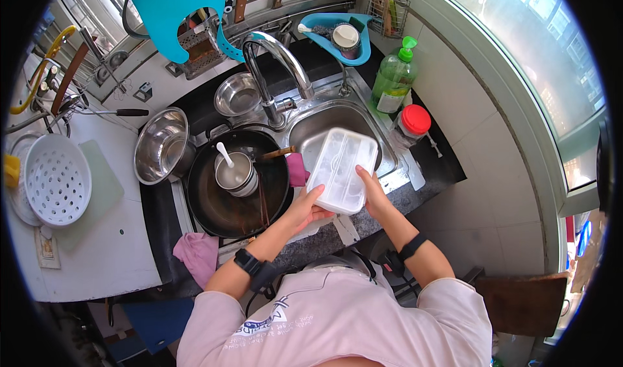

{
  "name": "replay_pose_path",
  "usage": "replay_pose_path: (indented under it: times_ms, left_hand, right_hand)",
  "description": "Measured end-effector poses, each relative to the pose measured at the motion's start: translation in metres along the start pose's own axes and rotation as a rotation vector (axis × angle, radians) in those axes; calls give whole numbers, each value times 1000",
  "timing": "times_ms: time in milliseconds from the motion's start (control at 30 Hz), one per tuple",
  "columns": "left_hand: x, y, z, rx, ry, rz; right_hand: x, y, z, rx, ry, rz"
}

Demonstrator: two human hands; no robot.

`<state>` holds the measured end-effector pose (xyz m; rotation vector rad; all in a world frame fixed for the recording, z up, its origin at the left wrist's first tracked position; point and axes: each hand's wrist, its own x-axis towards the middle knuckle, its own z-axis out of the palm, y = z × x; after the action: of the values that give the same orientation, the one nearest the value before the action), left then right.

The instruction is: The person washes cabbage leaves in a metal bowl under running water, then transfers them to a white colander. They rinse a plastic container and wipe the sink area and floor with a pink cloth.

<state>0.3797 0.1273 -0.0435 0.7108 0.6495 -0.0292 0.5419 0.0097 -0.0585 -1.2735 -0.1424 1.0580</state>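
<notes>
My left hand (305, 208) and my right hand (375, 190) hold a translucent white plastic food container (343, 170) between them. Its upper face shows long raised divisions; whether that is a lid or the box itself, I cannot tell. My thumbs rest on the near part, and some left fingers curl underneath. The container hangs over the front edge of a stainless steel sink (311, 119), hiding part of the basin. To the left, a large black pan (204, 192) holds stacked bowls (234, 176) with a white spoon (225, 155), and brown chopsticks (263, 201).
A chrome faucet (280, 50) arches beside the basin. On the right stand a green soap bottle (394, 80) and a red-lidded jar (413, 121). Metal bowls (163, 145), pink cloths (198, 257) and a white colander (57, 179) lie leftward. A blue corner caddy (316, 24) sits behind.
</notes>
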Motion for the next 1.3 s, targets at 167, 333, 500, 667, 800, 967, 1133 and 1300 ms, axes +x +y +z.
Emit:
replay_pose_path:
  times_ms: [167, 333, 500, 667, 800, 967, 1133, 1300]
  left_hand:
    - [10, -1, 0, 170, 15, 189]
    - [2, 5, 2, 248, -6, 301]
    - [25, 5, -23, -1, -85, -120]
    - [5, 3, -7, 273, -114, 322]
    - [22, 10, -24, -144, -151, 9]
    - [-4, 33, 3, 8, -322, 459]
    - [5, 40, 2, -15, -362, 413]
    - [10, 47, 1, 28, -399, 407]
  right_hand:
    - [6, -5, -1, -2, -41, -114]
    - [5, -6, -5, -29, -52, -224]
    - [7, -6, -2, 1, -50, -104]
    - [0, -4, -12, -72, -116, -293]
    - [2, -12, 1, -89, -34, -81]
    - [-30, -35, 11, -71, -203, -335]
    - [-33, -47, 12, -181, -256, -296]
    - [-30, -52, 8, -236, -269, -317]
